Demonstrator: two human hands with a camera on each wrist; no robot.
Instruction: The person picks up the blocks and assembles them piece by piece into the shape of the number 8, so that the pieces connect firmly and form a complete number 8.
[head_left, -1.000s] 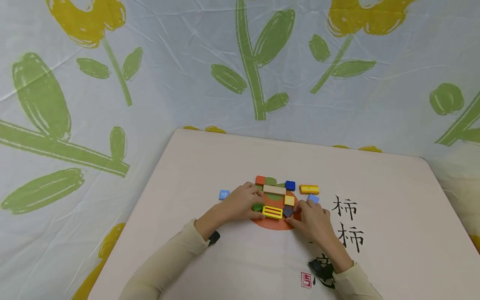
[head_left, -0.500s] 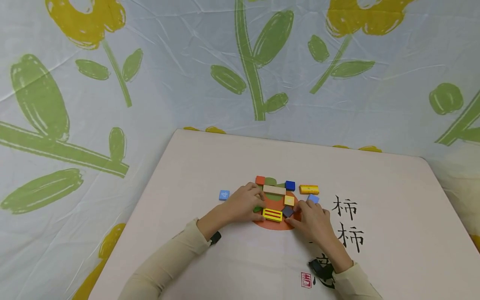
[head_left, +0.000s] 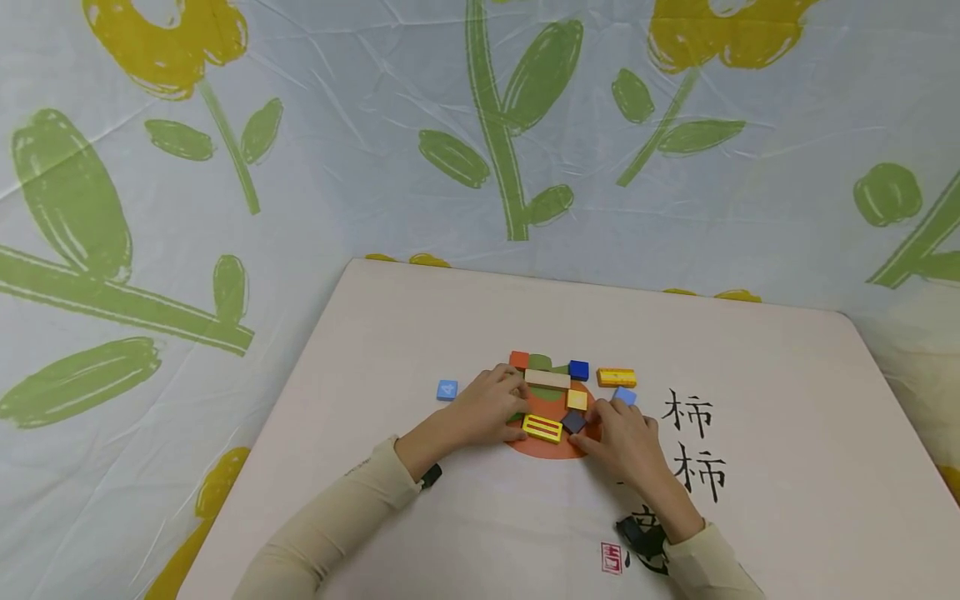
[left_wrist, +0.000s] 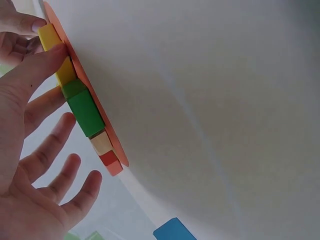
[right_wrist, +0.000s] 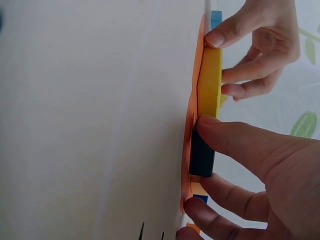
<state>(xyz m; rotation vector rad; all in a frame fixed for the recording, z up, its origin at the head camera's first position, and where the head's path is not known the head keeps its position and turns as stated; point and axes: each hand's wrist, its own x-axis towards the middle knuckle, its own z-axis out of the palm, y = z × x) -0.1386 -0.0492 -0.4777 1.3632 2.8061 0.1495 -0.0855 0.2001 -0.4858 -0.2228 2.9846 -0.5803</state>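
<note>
Where the printed persimmon (head_left: 546,450) spreads, the left hand (head_left: 487,406) and the right hand (head_left: 626,435) each narrowly pinch one block: the left, the yellow red-striped block (head_left: 542,428), its long axis pointing rightward at the navy block (head_left: 573,422) in the right.

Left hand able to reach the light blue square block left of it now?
Probably yes: nothing visible bars the left hand from that light blue block, once it releases the red-striped yellow rectangular block.

Yellow red-striped block (head_left: 542,428) just beside an angled dark block (head_left: 573,422)
</note>
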